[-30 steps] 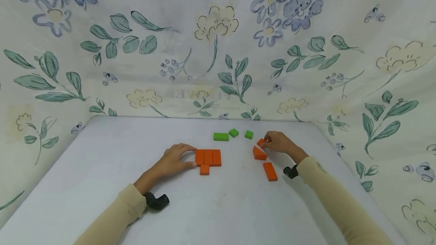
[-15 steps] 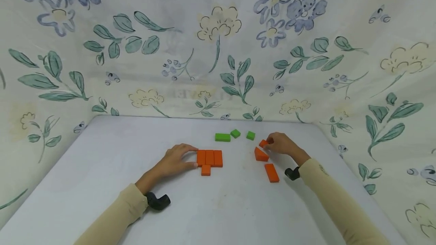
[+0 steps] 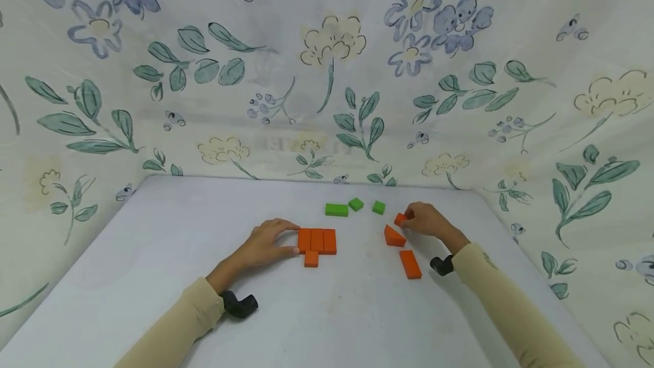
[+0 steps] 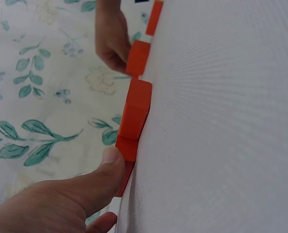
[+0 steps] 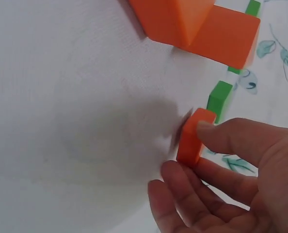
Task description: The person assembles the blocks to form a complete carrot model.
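Note:
In the head view, three orange rectangular blocks lie side by side. A small orange square block touches their near edge. My left hand holds the leftmost block at its two ends, thumb near and index finger far; the left wrist view shows the thumb against the orange. On the right, my right hand pinches a small orange block between thumb and fingers, at or just above the table. An orange wedge-like block and a flat orange rectangular block lie nearer to me.
Toward the back of the white table lie a green rectangular block and two small green blocks, one in the middle and one to its right. A floral cloth hangs behind and along both sides.
The head view has shifted slightly, so everything sits a little lower and further right. Both hands keep their places among the blocks, the right still at the small orange block.

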Tool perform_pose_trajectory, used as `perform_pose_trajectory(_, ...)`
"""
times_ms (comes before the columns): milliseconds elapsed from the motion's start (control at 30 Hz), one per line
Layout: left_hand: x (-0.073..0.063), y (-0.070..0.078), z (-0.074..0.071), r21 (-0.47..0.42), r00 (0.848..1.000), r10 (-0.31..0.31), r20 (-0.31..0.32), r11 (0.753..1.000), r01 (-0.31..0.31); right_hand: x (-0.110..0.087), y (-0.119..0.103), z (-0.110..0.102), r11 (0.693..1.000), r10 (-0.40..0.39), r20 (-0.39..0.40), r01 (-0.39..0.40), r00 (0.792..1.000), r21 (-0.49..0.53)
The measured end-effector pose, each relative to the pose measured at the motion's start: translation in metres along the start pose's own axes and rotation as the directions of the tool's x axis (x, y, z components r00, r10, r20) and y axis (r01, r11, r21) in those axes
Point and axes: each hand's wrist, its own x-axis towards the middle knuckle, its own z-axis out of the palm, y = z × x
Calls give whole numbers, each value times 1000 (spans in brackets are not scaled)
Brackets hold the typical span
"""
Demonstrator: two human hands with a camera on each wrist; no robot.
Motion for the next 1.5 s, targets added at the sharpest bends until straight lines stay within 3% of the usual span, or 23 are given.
perform_pose_trajectory(433,-5,0,4,1,1000,-14,8,1000,14,-9,0,-16,995,-100,-137,102,985,6)
perform_pose_trajectory(833,-7,-1,4,9,1000,-17,7,1000,16,-35,-27,-16,977,-208,-208,212,956,-2)
perform_pose_trajectory(1033,-4,0,3,3,1000,9,13,1000,-9,-51,-46,-7,949,-306,-249,314,919,-9)
perform_pose_trajectory(1267,-2,-1,1,8,1000,17,19,1000,-17,-67,-65,9,881,-446,-277,472,851,32)
perform_pose_trajectory(1500,2,-2,-2,8,1000,1,21,1000,-1,-73,-87,21,845,-505,-257,532,824,47)
